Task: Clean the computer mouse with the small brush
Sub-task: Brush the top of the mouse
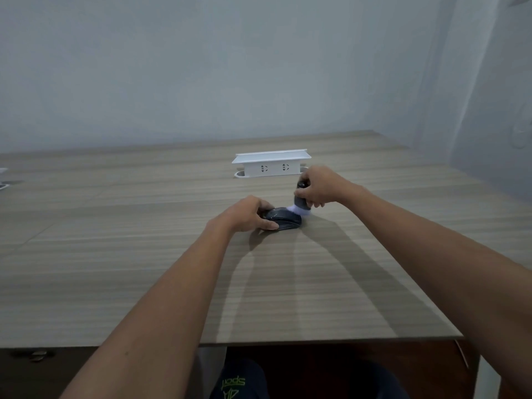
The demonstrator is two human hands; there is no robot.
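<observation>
A dark computer mouse [285, 219] lies on the wooden table [144, 269], a little beyond its middle. My left hand [247, 214] grips the mouse from the left side, thumb along its near edge. My right hand [318, 187] holds a small brush [300, 201] with a dark stubby handle, upright and slightly tilted. Its white bristles [296, 210] press on the far right end of the mouse. Part of the handle is hidden inside my fingers.
A white pop-up socket box [270, 164] stands on the table just behind my hands. The table's front edge [316, 341] runs near my body, with my knees below it. Walls close the back and the right side. Small pale objects [4, 180] sit at the far left.
</observation>
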